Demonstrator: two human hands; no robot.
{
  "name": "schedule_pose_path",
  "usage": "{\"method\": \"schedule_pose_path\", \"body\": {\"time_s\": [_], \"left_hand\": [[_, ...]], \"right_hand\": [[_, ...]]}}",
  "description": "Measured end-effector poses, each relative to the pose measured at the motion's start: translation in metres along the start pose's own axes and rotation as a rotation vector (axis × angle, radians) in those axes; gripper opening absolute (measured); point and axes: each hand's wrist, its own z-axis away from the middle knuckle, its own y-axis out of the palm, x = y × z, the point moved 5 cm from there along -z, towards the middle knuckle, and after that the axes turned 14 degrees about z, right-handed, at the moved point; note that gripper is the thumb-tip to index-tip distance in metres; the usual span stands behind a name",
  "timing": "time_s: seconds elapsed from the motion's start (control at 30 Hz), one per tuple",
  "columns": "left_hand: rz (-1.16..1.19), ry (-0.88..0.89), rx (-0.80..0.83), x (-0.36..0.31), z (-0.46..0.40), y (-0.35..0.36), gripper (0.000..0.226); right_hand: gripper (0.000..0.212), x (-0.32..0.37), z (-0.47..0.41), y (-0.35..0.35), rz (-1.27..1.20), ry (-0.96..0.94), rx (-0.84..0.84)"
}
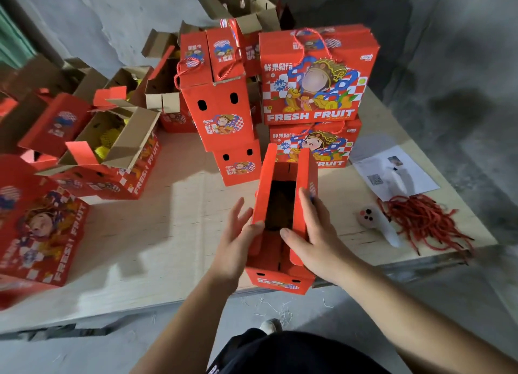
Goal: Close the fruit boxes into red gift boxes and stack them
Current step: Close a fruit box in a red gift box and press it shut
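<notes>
Red gift box [280, 227] stands at the near edge of the worktop [157, 233], right in front of me, top open. Its long axis runs away from me, the near end panel with two dark slots facing my body, the far end pointing at the stacked boxes. The two long top flaps stand up on either side of a dark opening; what lies inside I cannot tell. My left hand [238, 239] is against the left flap, fingers spread and fairly straight, thumb lying along the flap's top edge. My right hand [314, 233] rests on the right flap, fingers straight and close together along its outer face, thumb hooked over the near inner edge. Beyond, two closed boxes [316, 93] marked FRESH FRUIT are stacked one on another, with a second stack [221, 115] just to their left, end-on, rope handles showing. Far left, open boxes [112, 146] hold yellow packing. To the right lie a bundle of red cords [423, 219], a printed sheet [392, 171] and a white tool [378, 222].
</notes>
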Motion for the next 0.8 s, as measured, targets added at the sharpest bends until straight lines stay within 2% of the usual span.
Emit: {"method": "schedule_pose_path", "body": {"time_s": [0.1,0.17,0.33,0.4,0.47,0.5,0.57,0.63,0.67,0.73,0.8], "left_hand": [[-0.022,-0.119,0.093,-0.001,-0.002,-0.005,0.061],[-0.103,-0.154,0.108,-0.002,-0.001,-0.004,0.048],[-0.14,-0.172,0.08,-0.003,0.004,0.003,0.046],[-0.258,-0.15,0.079,-0.005,0.004,0.01,0.061],[-0.475,-0.137,0.066,-0.007,0.001,0.017,0.091],[-0.603,-0.125,0.065,-0.009,-0.001,0.021,0.099],[-0.832,-0.1,0.035,-0.012,0.001,0.033,0.102],[-0.851,-0.094,-0.015,-0.008,0.009,0.045,0.104],[-0.788,-0.114,0.014,-0.001,0.019,0.054,0.107],[-0.654,-0.261,0.158,0.021,0.041,0.078,0.108],[-0.653,-0.334,0.321,0.036,0.054,0.092,0.075]], "right_hand": [[0.096,-0.003,-0.005,0.024,0.266,0.057,0.119],[0.102,-0.007,-0.003,0.031,0.439,0.068,0.123],[0.101,-0.004,-0.003,0.031,0.546,0.061,0.135],[0.091,-0.008,-0.006,0.027,0.38,0.045,0.145],[0.061,-0.006,-0.011,0.016,0.043,0.007,0.045],[0.048,-0.006,-0.013,0.01,-0.109,0.027,-0.008],[0.04,-0.007,-0.014,0.002,-0.37,0.098,-0.08],[0.033,-0.007,-0.02,-0.005,-0.43,0.146,-0.112],[0.034,-0.01,-0.025,-0.01,-0.276,0.123,-0.106],[0.06,-0.019,-0.037,-0.02,0.279,0.016,0.006],[0.078,-0.024,-0.046,-0.035,0.604,-0.077,0.114]]}}
